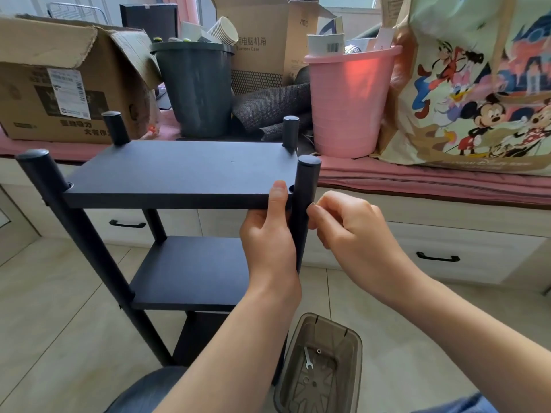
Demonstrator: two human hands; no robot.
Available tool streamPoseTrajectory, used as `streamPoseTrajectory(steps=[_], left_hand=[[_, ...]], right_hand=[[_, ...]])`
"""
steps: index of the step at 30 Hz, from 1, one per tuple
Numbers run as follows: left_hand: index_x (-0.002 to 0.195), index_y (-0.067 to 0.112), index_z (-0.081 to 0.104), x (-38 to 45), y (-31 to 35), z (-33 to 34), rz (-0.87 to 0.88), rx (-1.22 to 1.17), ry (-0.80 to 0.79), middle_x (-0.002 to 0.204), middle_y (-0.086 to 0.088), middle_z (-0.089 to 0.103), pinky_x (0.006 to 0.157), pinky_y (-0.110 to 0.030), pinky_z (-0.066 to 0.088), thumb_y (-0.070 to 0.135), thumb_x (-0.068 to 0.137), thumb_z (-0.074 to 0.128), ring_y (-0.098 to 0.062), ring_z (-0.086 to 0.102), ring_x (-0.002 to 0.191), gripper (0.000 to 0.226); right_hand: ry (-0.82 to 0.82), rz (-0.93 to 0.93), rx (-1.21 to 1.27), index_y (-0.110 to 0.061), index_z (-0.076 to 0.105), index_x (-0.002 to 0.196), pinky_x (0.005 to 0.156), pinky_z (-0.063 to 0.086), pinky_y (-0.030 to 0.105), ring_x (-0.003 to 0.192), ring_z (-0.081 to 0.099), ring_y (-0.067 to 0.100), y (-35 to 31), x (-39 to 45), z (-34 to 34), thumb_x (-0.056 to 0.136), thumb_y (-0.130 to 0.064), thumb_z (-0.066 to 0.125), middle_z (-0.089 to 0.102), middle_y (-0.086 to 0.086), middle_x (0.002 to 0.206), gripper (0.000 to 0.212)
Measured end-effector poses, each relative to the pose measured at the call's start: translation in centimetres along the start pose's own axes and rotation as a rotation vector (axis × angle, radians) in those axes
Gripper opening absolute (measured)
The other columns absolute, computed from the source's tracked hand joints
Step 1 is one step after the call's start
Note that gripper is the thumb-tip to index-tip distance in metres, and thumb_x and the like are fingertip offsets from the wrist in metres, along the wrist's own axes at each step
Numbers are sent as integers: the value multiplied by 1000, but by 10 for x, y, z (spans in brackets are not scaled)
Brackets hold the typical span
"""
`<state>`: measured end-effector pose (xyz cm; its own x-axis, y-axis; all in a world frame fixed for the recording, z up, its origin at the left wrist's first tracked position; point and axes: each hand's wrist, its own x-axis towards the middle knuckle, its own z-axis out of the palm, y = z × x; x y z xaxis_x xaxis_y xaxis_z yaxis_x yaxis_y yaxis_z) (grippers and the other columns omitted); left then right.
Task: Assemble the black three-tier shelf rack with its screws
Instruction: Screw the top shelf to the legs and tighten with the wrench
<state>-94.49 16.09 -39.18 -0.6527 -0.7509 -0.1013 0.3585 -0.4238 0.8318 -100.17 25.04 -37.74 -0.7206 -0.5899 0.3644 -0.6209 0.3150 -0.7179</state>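
The black shelf rack (179, 171) stands on the tiled floor before me, with three boards and four round posts. My left hand (269, 236) grips the front edge of the top board, thumb on top, just left of the front right post (305, 210). My right hand (343, 225) has curled fingers, and its fingertips pinch at the right side of that post at board height. Whatever small part it holds is hidden by the fingers. A brown plastic tray (351, 341) on the floor holds a small wrench (307, 357) and a few small fittings.
A pink-cushioned bench (417, 177) with drawers runs behind the rack. On it stand cardboard boxes (59, 81), a dark bin (198, 87), a pink bucket (347, 102) and a cartoon-print bag (477, 84). A dark stool seat (143, 391) lies near my left arm.
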Motion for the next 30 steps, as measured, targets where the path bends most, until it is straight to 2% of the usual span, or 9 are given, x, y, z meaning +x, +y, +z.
streamPoseTrajectory(steps=[3,6,7,11,14,17,21,25,30], left_hand=[[76,26,73,0,-1,-1,5,3,-13,86,-6,75,87,-43,54,45,95,66,-21,69,80,27],[77,28,76,0,1,-3,4,-11,-53,96,-5,78,89,-40,54,42,95,66,-18,71,86,25],[79,28,77,0,2,-3,3,-19,-70,97,-5,78,88,-38,54,40,96,65,-18,71,86,24],[92,19,73,1,3,-6,9,-42,-114,97,-5,78,80,-30,54,34,97,65,-16,71,83,18],[90,19,72,3,4,-8,23,-34,-129,90,-2,78,68,-23,55,33,97,65,-13,71,75,18],[88,19,73,4,5,-10,39,-26,-139,86,0,77,65,-21,55,33,97,64,-12,71,74,19],[81,24,74,6,8,-14,51,9,-151,84,3,77,65,-23,55,34,97,64,-11,71,73,22],[99,20,68,11,13,-21,47,46,-186,83,4,77,65,-24,58,38,100,58,-15,72,77,21],[132,6,61,18,23,-33,2,56,-213,110,-9,76,68,-27,60,44,94,59,-26,73,96,54]], right_hand=[[30,-21,-12,-24,59,72,60,44,35,56,49,10,0,1,-2,97,-34,57,58,-6,59,27],[91,-76,-13,-24,59,78,54,37,15,55,50,4,-1,3,-6,92,-28,69,58,-10,63,17],[109,-99,-21,-23,60,81,54,38,13,57,52,4,-1,4,-7,89,-25,72,58,-11,65,15],[158,-224,-125,-21,64,85,64,46,21,68,56,10,-2,5,-11,85,-22,77,63,-14,78,13],[185,-222,-125,-20,67,85,65,47,24,68,57,10,-2,4,-8,85,-22,77,64,-15,78,10],[156,-119,61,-20,70,81,60,44,16,59,56,6,-1,6,-6,84,-21,77,66,-12,68,9],[56,-22,251,-22,71,75,63,51,24,58,57,6,-2,11,-8,83,-22,78,70,-7,68,10],[17,24,378,-16,72,73,59,48,16,59,58,3,-3,14,-6,79,-22,80,70,-6,65,12],[34,42,387,-19,68,69,61,49,24,60,54,8,-6,15,3,75,-31,83,67,-1,66,19]])
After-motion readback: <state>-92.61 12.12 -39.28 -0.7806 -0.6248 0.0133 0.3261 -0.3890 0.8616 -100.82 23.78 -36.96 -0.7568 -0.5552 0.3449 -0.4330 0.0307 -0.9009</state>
